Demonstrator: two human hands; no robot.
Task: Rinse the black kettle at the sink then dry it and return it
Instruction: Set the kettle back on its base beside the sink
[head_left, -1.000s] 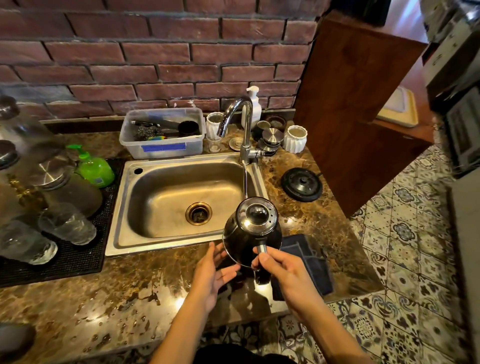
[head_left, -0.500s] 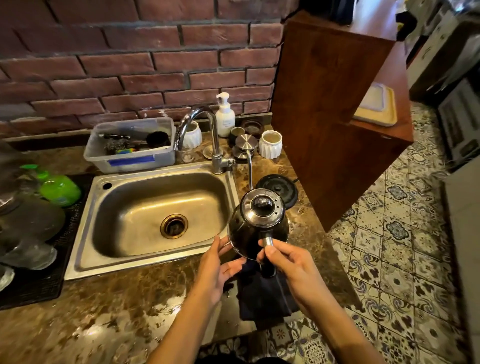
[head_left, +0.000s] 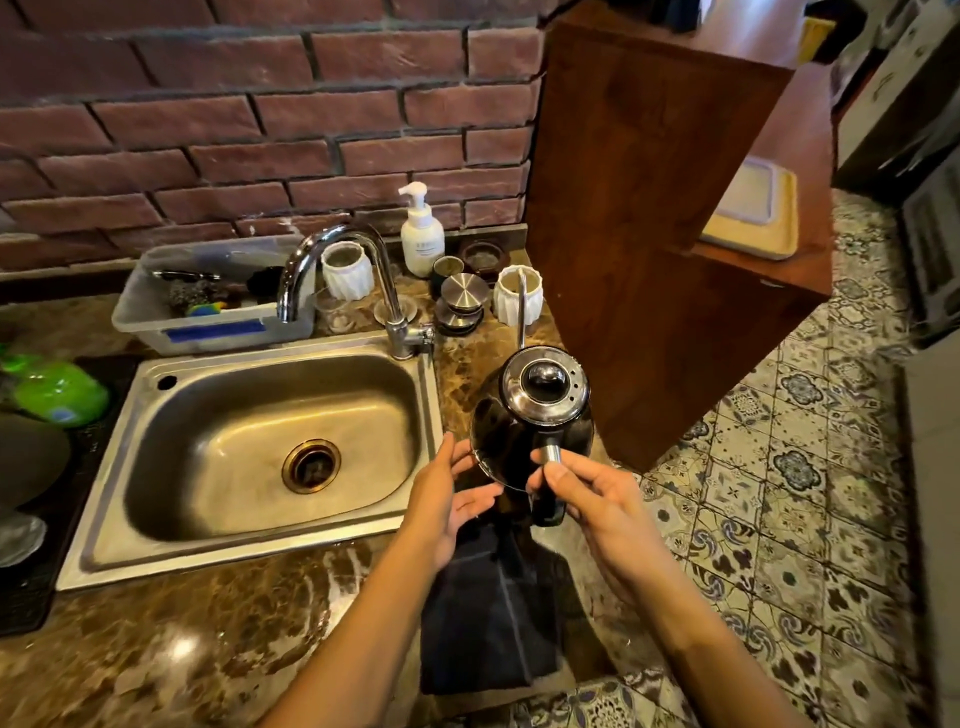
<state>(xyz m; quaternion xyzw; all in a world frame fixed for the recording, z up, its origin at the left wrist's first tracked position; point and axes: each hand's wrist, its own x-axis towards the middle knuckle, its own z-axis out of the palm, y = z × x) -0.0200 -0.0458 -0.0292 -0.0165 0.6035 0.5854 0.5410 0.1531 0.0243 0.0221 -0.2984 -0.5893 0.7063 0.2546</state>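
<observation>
Black kettle (head_left: 530, 415) up in the air, just right of the sink (head_left: 249, 551), over the tabletop (head_left: 182, 649). Shiny lid on top, thin spout pointing away. Right hand (head_left: 597, 499) pinching the top of the black handle (head_left: 548, 506) with thumb and fingers. Left hand (head_left: 447, 493) open, fingers straight, right by the kettle's bottom edge; hard to tell if touching. Two hands, a little apart.

Under them, one dark cloth (head_left: 488, 613) lying at the front of the brown, shiny stone tabletop. One metal sink set into it, with one round drain (head_left: 310, 465) in the middle. One bent tap (head_left: 389, 306) behind the sink. At the back, one clear box (head_left: 156, 317) with scrubbing things, two white bumpy cups (head_left: 347, 270), and one white soap bottle (head_left: 422, 239) with a pump. One green bottle (head_left: 57, 392) far left by a black mat (head_left: 31, 587). Red brick wall (head_left: 260, 130) behind it all. Big brown wood cupboard (head_left: 649, 234) on the right, flower-tile floor (head_left: 779, 493) below.
</observation>
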